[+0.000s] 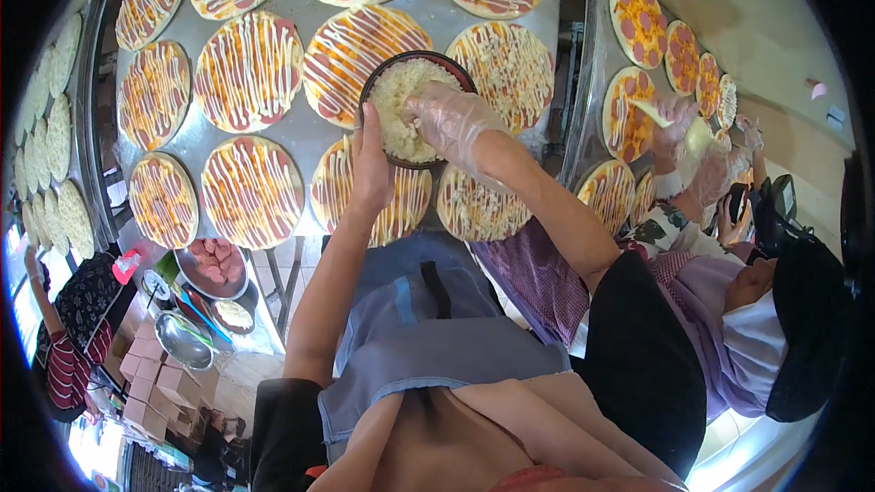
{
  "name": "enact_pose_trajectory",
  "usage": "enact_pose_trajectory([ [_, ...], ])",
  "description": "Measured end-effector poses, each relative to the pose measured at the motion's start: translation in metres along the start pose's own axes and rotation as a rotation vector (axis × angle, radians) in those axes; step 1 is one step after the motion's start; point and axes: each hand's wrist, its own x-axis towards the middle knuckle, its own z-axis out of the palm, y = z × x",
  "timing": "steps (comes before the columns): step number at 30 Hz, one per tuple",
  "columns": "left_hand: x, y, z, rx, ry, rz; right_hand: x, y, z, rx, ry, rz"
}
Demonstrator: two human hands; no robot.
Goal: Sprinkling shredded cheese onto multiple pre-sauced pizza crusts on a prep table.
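My left hand (373,169), bare, grips the near left side of a dark round bowl (428,56) and holds it above the pizzas. White grated cheese (394,96) fills the bowl. Inside it, my right hand (447,126), in a clear plastic glove, has its fingers bent into the cheese and closed on some of it; the fingertips are partly hidden. Beneath lie rows of round pizzas (251,71) with ham slices and white sauce stripes. Scattered cheese covers the pizza right of the bowl (500,66) and the near right pizza (479,207).
At right, a co-worker's gloved hands hold a piping bag (649,113) over pizzas on another metal table (583,96). Left, pale rounds (58,137) lie on a further table. A metal bowl of pink slices (215,264) stands near cardboard boxes (157,383). Another person works at far left.
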Motion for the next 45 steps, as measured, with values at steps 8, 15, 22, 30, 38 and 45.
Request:
enact_pose_trajectory([
  [8,0.042,0.003,0.013,0.096,0.106,0.041,0.009,0.019,-0.016,-0.109,0.221,-0.063],
  [15,0.065,0.008,0.034,0.027,-0.057,0.064,0.033,0.066,-0.050,0.581,-0.042,0.163],
  [22,0.085,0.015,0.048,0.076,-0.051,0.010,0.041,0.120,-0.113,1.006,0.064,0.100],
  [30,0.024,0.024,0.024,0.001,-0.010,-0.025,0.124,0.197,-0.123,0.369,0.147,0.461],
  [38,-0.046,0.022,-0.002,-0.035,0.093,-0.051,0.134,0.274,-0.136,-0.273,0.180,0.365],
  [45,-0.067,0.014,-0.017,0.025,0.154,-0.052,0.111,0.269,-0.121,-0.169,0.149,0.294],
])
